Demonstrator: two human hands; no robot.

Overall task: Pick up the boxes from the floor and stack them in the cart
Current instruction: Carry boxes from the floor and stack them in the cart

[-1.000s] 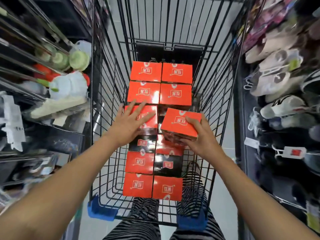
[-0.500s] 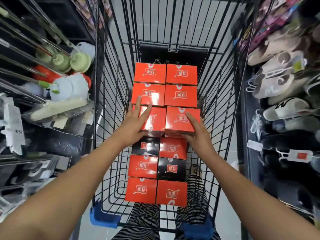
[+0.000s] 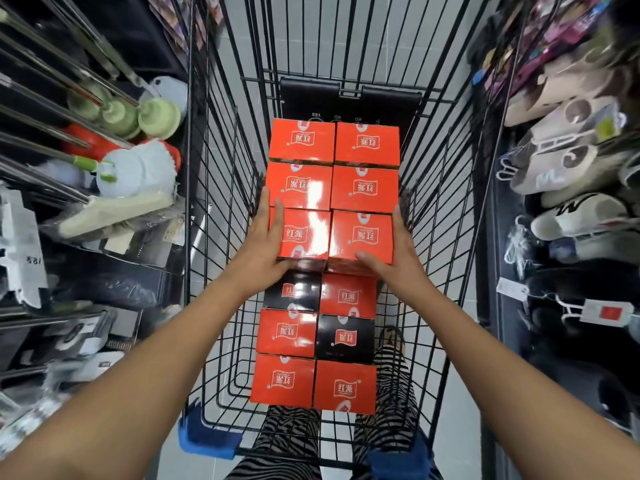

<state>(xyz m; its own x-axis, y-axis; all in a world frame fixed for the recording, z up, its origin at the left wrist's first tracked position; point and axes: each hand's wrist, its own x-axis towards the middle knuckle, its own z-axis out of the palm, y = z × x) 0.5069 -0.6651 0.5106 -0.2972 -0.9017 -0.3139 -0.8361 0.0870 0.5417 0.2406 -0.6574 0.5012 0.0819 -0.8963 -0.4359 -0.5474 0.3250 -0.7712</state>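
Orange and black boxes fill the floor of the black wire cart (image 3: pixel 221 237) in two columns. A higher layer of orange boxes covers the far half. My right hand (image 3: pixel 398 251) holds the nearest right box of that layer, an orange box (image 3: pixel 360 237), with fingers along its right side and thumb on its near edge. My left hand (image 3: pixel 263 244) presses flat against the left side of the orange box beside it (image 3: pixel 301 233), fingers straight. The two boxes sit side by side, level with the row behind them (image 3: pixel 332 187).
The lower layer shows near me: black boxes (image 3: pixel 291 291) and orange boxes (image 3: pixel 282 379). Shelves of mops and brushes (image 3: pixel 138 174) crowd the cart's left side, and racks of slippers (image 3: pixel 568 161) its right. My striped trousers (image 3: pixel 287 441) stand behind the cart's near end.
My right hand has carried the orange box forward and lowered it next to the left one. My left hand has slid from that box's top to its left side.
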